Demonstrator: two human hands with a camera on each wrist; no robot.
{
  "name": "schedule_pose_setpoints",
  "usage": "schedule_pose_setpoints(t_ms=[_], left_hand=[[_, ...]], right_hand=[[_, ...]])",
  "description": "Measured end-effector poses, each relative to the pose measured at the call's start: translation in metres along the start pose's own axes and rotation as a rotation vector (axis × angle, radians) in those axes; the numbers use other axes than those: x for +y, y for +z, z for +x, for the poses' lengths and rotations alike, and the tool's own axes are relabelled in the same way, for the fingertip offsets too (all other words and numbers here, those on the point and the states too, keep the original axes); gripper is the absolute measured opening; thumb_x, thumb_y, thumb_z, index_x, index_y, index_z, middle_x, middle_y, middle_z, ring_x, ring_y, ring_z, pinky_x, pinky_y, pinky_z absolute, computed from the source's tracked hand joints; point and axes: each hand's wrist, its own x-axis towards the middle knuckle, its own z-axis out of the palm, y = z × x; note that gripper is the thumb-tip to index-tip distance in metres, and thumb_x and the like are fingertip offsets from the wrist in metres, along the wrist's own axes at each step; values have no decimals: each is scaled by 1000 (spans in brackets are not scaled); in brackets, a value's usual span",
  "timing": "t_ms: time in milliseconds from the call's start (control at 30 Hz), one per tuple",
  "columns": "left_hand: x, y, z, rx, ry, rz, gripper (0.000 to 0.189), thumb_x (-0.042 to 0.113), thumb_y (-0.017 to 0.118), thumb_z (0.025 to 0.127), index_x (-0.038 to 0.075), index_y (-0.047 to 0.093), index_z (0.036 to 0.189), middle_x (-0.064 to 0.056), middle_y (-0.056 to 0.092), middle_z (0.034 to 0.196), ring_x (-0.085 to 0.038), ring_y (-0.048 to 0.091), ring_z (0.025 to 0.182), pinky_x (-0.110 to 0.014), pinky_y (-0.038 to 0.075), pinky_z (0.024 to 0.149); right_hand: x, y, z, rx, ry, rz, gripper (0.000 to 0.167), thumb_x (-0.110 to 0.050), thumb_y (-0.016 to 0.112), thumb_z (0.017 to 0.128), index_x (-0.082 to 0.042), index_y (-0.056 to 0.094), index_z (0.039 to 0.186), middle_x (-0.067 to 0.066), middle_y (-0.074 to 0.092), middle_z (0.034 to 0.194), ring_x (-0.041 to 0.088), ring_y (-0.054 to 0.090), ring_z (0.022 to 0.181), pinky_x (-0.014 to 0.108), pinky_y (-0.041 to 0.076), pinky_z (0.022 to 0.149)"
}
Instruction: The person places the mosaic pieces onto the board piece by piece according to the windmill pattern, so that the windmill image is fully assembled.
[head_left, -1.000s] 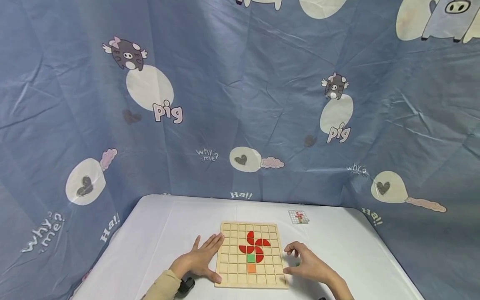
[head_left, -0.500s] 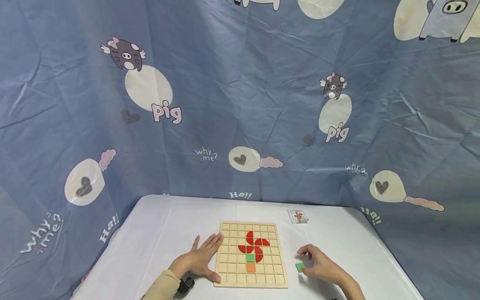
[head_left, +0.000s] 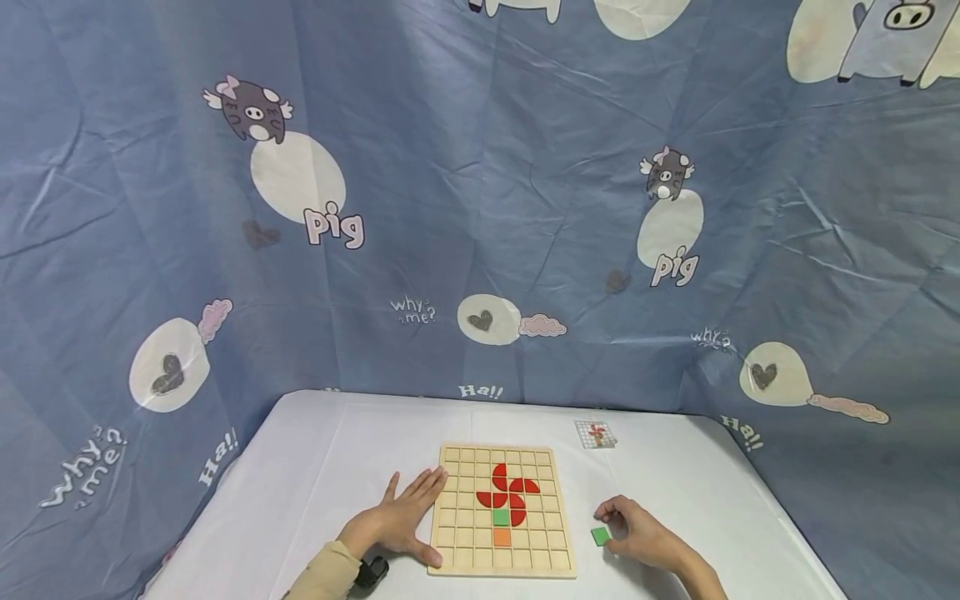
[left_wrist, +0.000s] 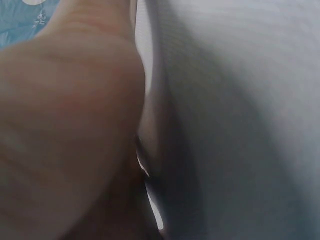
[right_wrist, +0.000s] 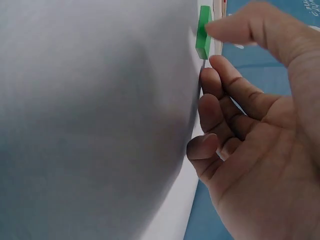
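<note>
A square wooden grid board [head_left: 465, 560] lies on the table. Red rounded pieces [head_left: 499, 477] form a pinwheel on it, with a green square [head_left: 501, 517] and an orange square [head_left: 502, 537] below. Against the board's left edge rests my left hand [head_left: 405, 517], its fingers and thumb spread; the left wrist view has mostly the blurred heel of that hand. My right hand [head_left: 641, 533] is to the right of the board beside a loose green tile [head_left: 600, 536]. Its thumb [right_wrist: 235, 29] overlaps that tile in the right wrist view, while the bent fingers stay apart from it.
A small card [head_left: 596, 433] with a printed red pinwheel on a grid lies behind the board to the right. The white tabletop [head_left: 360, 442] is bordered by a blue patterned cloth [head_left: 420, 250] at the back and sides.
My right hand has moved right, away from the board's edge, and lowered its thumb to the green tile, which was mostly hidden before. The left hand stays still on the board.
</note>
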Motion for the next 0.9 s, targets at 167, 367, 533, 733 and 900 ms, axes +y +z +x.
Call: schedule_pose_setpoints(t_ms=[167,367,533,733,900], left_hand=[[-1,0,1,1,2,-6,130,72,71,63,7,8,155,-13,7,163,-34,9,150,-70,-3,113],[-3,0,1,-1,14,-1,129,73,70,64,6,8,155,-14,7,163,-35,9,150,-71,-3,113],[-3,0,1,-2,12,-2,129,72,71,64,6,7,155,-13,7,163,-34,8,150,-71,-2,113],[-2,0,1,1,15,-6,128,70,72,64,5,8,155,-14,7,163,-35,9,150,-71,-2,113],[-3,1,1,1,16,-7,129,72,71,63,6,8,155,-13,7,163,-34,9,150,-71,-2,113]], right_hand=[[-1,1,1,18,-6,-26,34,-5,75,72,-6,61,103,0,60,98,9,52,90,21,49,80],[-3,2,2,30,-1,-61,29,-6,77,71,-8,61,96,-2,60,92,9,51,84,22,47,73],[-4,4,2,53,18,-91,31,-9,80,70,-10,60,94,-4,60,88,7,51,79,21,47,69],[-11,6,2,55,18,-97,30,-14,82,71,-10,61,93,-3,60,86,8,51,77,20,45,65],[-15,9,5,72,-7,-111,27,-16,80,73,-13,62,93,-6,60,85,5,50,75,20,44,63]])
